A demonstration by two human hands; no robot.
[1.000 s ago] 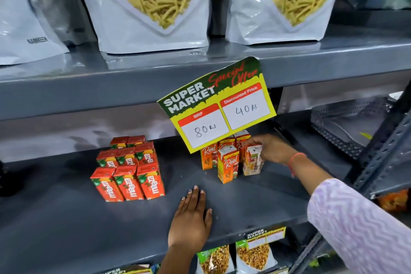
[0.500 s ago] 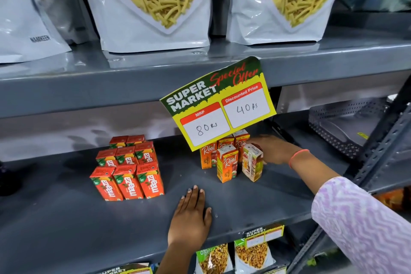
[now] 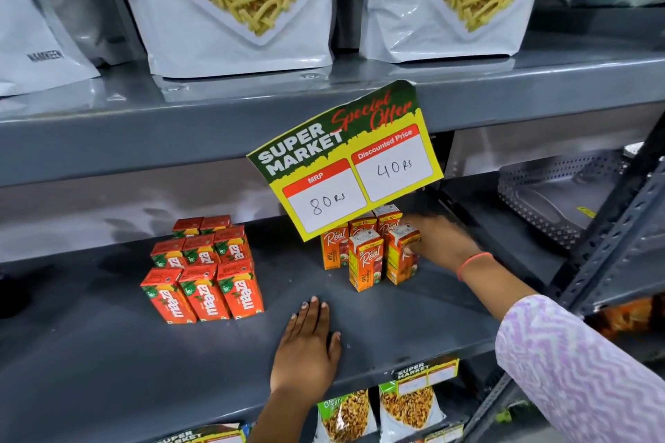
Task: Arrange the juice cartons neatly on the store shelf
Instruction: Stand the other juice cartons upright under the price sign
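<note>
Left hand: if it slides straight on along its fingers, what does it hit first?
Likely the front Real carton. The left hand lies flat on the shelf, fingers pointing up-right across bare shelf; depth is unclear.

Grey painted metal shelf [image 3: 108, 363] with a dull sheen, glossy printed card juice cartons [image 3: 201, 293], shiny plastic snack pouches [image 3: 201, 43]

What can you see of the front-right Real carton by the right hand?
The Real carton is a small orange juice box, apparently printed card, with a pale top flap and a partly hidden white logo. It stands upright on the grey shelf, turned slightly, at the right end of the front row, close beside another Real carton. The right hand presses against its right side.
</note>
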